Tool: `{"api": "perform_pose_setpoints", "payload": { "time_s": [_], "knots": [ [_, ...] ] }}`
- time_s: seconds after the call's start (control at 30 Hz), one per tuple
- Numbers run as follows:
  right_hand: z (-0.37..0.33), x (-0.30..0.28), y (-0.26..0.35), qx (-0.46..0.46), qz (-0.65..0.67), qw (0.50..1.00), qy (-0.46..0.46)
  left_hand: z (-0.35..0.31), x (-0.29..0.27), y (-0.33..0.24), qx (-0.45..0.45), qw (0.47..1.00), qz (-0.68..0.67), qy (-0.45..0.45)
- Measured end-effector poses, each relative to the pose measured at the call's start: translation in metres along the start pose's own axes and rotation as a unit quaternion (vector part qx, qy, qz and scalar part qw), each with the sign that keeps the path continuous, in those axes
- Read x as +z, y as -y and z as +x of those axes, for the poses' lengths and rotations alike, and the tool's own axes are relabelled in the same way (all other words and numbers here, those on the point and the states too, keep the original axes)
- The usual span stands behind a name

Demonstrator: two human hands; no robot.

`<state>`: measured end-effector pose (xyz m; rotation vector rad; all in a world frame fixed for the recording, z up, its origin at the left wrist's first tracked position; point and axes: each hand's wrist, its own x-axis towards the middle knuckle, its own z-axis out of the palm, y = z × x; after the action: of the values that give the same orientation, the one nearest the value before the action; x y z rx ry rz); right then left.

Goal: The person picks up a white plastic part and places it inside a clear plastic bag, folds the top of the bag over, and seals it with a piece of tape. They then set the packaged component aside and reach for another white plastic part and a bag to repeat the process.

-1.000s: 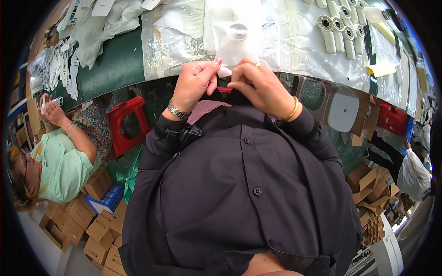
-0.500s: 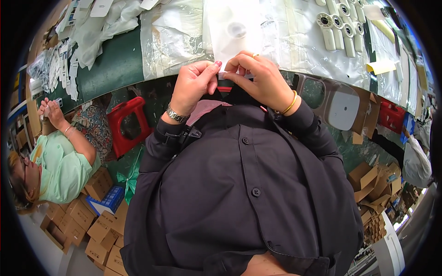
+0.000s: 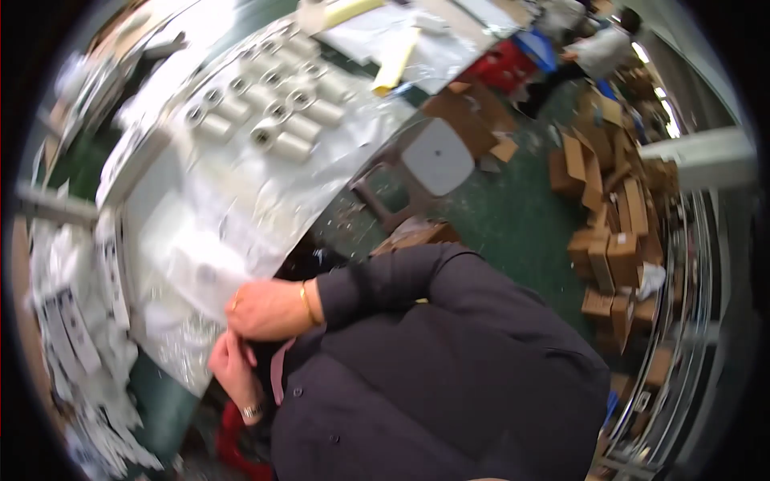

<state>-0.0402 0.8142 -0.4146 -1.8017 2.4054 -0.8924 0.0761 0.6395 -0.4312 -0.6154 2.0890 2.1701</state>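
Observation:
My right hand (image 3: pixel 269 309) is closed at the near end of a white translucent plastic bag (image 3: pixel 210 260) lying at the table's edge; its back is turned up and hides the fingertips. Just below it, my left hand (image 3: pixel 233 365) has its fingers bent together, tips against the right hand. Blur hides what the left fingers hold. On the plastic-covered table beyond lie several white handheld devices (image 3: pixel 289 144) with cylindrical handles and round dark-ringed ends, apart from both hands.
White packaging sheets (image 3: pixel 72 321) are heaped at the left. A grey-topped stool (image 3: pixel 438 157) stands by the table edge, with cardboard boxes (image 3: pixel 613 248) stacked at the right. A red stool (image 3: pixel 233 445) is low by my left arm. Another person (image 3: pixel 605 52) is far off at upper right.
The whole view has swung to the right, blurring the picture; table and hands now sit at the left. My hands stay close together by the bag, the right now partly covering the left.

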Motion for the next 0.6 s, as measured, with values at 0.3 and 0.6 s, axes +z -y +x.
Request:
{"api": "perform_pose_setpoints", "payload": {
  "time_s": [0.3,0.6],
  "knots": [
    [-0.01,-0.003,-0.006,-0.036,0.051,0.997,0.035,0.014,0.003,0.013,0.019,0.996,-0.075,0.036],
    [-0.026,-0.067,-0.011,0.139,0.492,0.853,-0.106,0.009,-0.018,-0.005,-0.016,0.997,-0.072,0.016]
  ]
}}
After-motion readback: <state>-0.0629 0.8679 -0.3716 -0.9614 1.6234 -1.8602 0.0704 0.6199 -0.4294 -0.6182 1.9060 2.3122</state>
